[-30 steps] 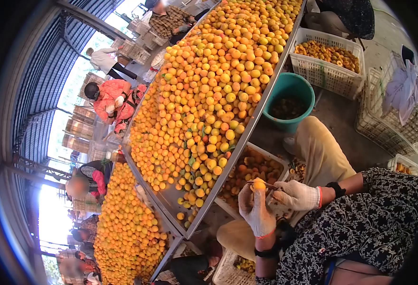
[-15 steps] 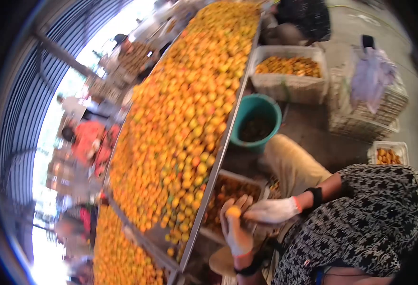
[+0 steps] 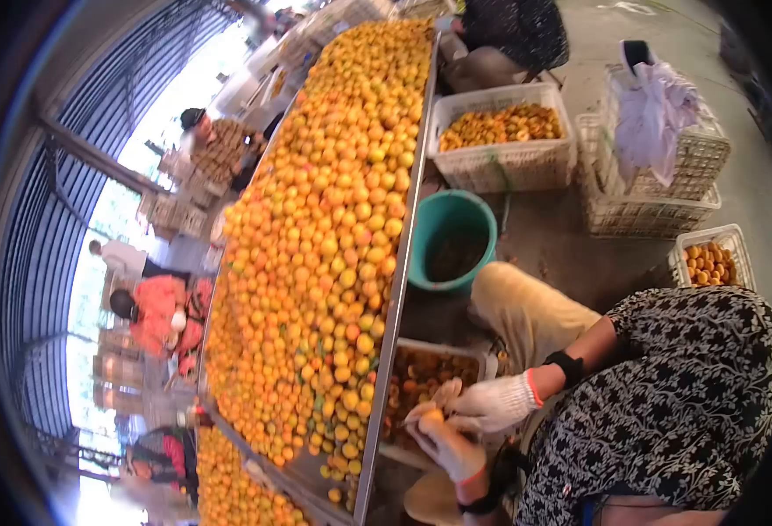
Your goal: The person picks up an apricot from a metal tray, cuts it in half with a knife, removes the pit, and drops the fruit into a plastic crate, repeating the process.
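Observation:
My left hand (image 3: 450,449), in a white glove, has its fingers closed round an orange apricot (image 3: 434,415). My right hand (image 3: 495,403), gloved too, meets it there with its fingers bent in against the fruit. Whether the right fingers also grip something small is hidden. Just beyond and beneath both hands stands a crate (image 3: 447,350) holding orange fruit pieces. Alongside it runs the metal edge of a long table (image 3: 392,329), heaped with whole apricots (image 3: 316,254).
A teal bucket (image 3: 489,230) stands beside the table. Past it is a white crate (image 3: 504,175) of fruit pieces. Stacked crates (image 3: 649,215) carry a pale cloth (image 3: 658,114); a small basket (image 3: 735,235) of fruit is nearer. Several people work around the table, one in orange (image 3: 162,311).
My right fingers have come onto the apricot, which showed more openly in my left hand before. The camera view has shifted, so the table and crates sit lower and further left.

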The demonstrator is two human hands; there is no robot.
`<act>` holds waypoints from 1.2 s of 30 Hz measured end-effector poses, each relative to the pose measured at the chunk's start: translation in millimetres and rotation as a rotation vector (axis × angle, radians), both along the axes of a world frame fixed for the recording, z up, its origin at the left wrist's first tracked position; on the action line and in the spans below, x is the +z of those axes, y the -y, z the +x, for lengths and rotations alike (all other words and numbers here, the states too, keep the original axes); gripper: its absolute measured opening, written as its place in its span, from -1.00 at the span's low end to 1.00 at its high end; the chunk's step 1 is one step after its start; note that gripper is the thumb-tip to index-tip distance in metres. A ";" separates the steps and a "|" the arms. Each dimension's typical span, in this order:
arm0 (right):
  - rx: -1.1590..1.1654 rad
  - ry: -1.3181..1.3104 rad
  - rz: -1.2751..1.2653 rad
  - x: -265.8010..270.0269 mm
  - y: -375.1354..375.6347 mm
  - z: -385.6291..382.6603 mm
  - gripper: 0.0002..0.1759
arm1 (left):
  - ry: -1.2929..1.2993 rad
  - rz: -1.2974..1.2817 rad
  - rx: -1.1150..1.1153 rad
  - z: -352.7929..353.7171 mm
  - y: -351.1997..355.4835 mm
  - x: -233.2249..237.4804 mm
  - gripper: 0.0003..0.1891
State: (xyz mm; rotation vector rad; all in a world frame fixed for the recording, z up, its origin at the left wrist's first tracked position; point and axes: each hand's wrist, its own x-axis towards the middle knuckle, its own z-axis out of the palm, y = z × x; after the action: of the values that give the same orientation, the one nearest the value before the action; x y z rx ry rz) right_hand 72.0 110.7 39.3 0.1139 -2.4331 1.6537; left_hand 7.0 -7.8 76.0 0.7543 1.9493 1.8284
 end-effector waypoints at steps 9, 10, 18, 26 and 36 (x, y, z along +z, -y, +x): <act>0.197 0.811 -0.632 47.2 -14.2 1.0 -0.54 | 0.505 0.316 -0.227 -26.4 14.0 -34.8 -0.62; 0.024 0.014 -0.322 2.8 2.5 -8.5 -0.58 | 0.044 0.132 -0.248 -31.9 16.9 -49.4 -0.61; 0.624 1.136 -1.546 -79.0 15.4 -29.9 -0.51 | 0.949 0.025 -0.060 -40.0 27.3 -68.4 -0.22; -0.007 0.842 -0.503 -53.3 31.0 -71.5 -0.50 | 0.730 -0.174 0.347 -82.2 56.6 -151.4 -0.12; -0.286 -0.005 -1.366 18.0 18.1 -82.0 -0.67 | 0.806 0.148 0.281 -39.2 43.4 -57.1 -0.19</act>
State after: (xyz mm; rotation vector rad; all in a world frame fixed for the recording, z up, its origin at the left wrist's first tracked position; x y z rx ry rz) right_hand -10.0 92.6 57.3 -0.3952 -0.8034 2.6421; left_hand -32.2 -51.2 18.8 -0.2394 1.4295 2.0065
